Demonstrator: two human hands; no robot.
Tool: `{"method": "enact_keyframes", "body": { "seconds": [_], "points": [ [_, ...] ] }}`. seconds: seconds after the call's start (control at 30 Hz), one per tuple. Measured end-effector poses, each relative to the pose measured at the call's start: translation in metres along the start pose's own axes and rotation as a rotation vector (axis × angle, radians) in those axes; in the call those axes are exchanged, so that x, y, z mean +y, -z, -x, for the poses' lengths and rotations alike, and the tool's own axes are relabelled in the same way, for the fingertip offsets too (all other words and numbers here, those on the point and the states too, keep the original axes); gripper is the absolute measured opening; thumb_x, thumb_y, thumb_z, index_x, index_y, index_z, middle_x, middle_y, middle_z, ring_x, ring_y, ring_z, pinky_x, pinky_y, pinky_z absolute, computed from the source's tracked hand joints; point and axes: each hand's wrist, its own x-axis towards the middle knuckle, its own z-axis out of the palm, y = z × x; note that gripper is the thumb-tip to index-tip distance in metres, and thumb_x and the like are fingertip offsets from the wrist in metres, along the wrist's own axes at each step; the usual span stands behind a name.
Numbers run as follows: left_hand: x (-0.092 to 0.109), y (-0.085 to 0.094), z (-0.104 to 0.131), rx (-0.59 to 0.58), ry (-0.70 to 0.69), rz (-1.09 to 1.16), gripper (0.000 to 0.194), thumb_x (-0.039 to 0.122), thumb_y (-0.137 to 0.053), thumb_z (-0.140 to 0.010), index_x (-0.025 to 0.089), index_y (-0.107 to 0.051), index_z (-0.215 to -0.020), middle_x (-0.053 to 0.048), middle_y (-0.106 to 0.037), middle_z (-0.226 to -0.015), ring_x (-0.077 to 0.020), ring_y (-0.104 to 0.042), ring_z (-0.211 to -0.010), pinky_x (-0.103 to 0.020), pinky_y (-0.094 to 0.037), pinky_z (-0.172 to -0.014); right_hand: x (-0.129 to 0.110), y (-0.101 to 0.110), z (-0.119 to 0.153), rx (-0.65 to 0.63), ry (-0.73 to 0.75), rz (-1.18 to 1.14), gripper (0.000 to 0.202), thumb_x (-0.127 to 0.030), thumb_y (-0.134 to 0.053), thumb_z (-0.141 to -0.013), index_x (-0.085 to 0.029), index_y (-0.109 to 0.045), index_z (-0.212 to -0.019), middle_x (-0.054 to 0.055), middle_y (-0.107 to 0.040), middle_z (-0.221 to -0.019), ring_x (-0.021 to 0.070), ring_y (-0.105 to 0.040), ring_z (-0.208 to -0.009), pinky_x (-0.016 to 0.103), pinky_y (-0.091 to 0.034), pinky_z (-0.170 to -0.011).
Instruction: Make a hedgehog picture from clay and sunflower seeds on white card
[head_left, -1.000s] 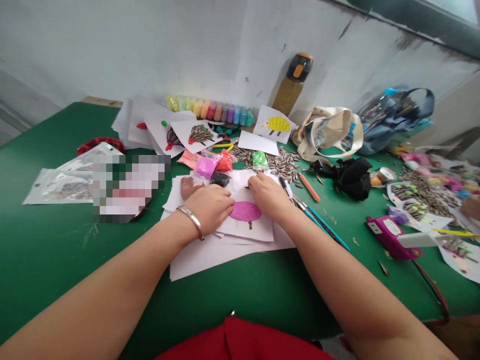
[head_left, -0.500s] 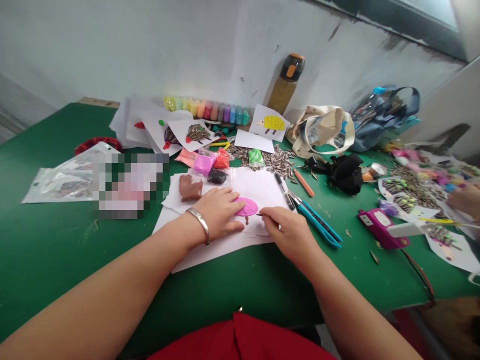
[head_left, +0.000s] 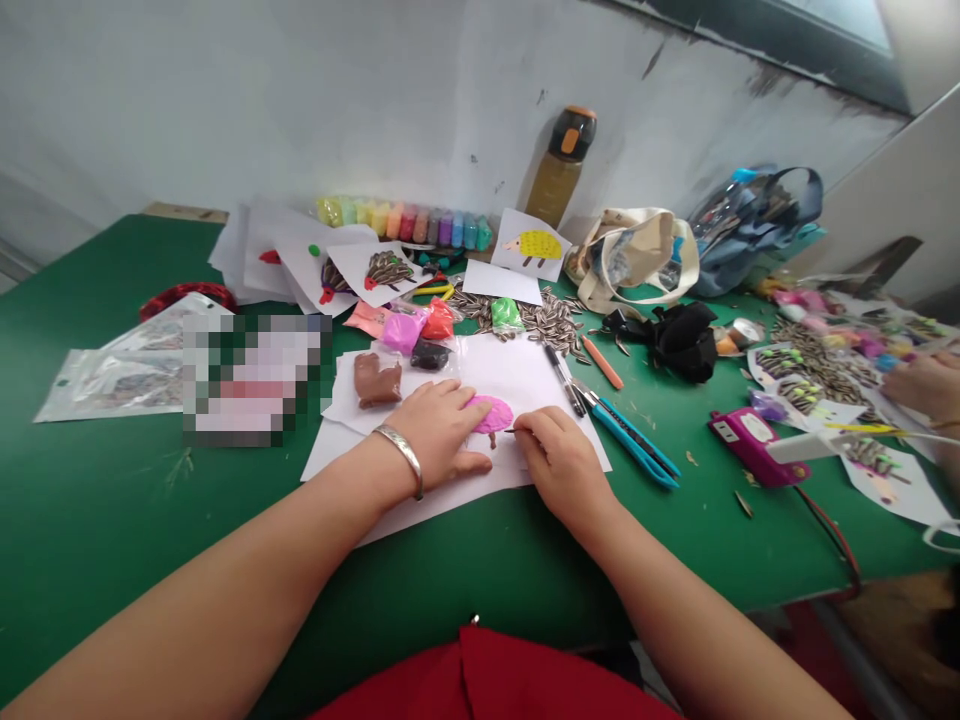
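Note:
A flat pink clay oval [head_left: 491,413] lies on white paper [head_left: 517,370], with a small brown clay piece [head_left: 493,440] just below it. My left hand [head_left: 439,430], a silver bangle at its wrist, rests flat on the paper with fingers stretched out, the fingertips over the oval's left edge. At the oval's right side, my right hand [head_left: 562,455] pinches a small dark pointed thing [head_left: 511,431]; only its thin tip shows, too little to name it. A brown clay lump [head_left: 377,381] sits on the paper beyond my left hand.
Sunflower seeds [head_left: 551,318] are heaped behind the paper, near bagged clay [head_left: 403,330]. To the right lie a pen [head_left: 564,380], blue tweezers [head_left: 634,440], an orange stick [head_left: 602,362] and a magenta device [head_left: 757,447]. Another person's hand [head_left: 926,385] is at the far right.
The whole view has shifted slightly. Both hands stay at the pink oval, and my right hand keeps its pinch on the dark thing with barely any movement.

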Motion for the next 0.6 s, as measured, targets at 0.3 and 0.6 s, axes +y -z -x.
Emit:
{"method": "enact_keyframes", "body": {
  "seconds": [0.3, 0.6],
  "points": [
    [-0.005, -0.01, -0.007, 0.195, 0.193, -0.034, 0.049, 0.059, -0.058, -0.085, 0.017, -0.062, -0.11, -0.012, -0.062, -0.109, -0.0283, -0.052, -0.104, -0.042, -0.04, -0.09, 0.012, -0.003, -0.042, 0.063, -0.038, -0.079, 0.011, -0.02, -0.049, -0.091, -0.021, -0.06, -0.089, 0.003, -0.065, -0.086, 0.0171, -0.056, -0.076, 0.029, -0.043, -0.071],
    [0.002, -0.013, -0.009, 0.212, 0.264, -0.03, 0.049, 0.058, -0.058, -0.086, 0.017, -0.061, -0.111, -0.013, -0.061, -0.113, -0.0302, -0.051, -0.108, -0.043, -0.038, -0.091, 0.008, -0.006, -0.027, 0.035, -0.03, 0.001, 0.012, -0.018, -0.052, -0.088, -0.021, -0.058, -0.078, 0.003, -0.062, -0.076, 0.0164, -0.055, -0.072, 0.028, -0.041, -0.068]
  ]
}}
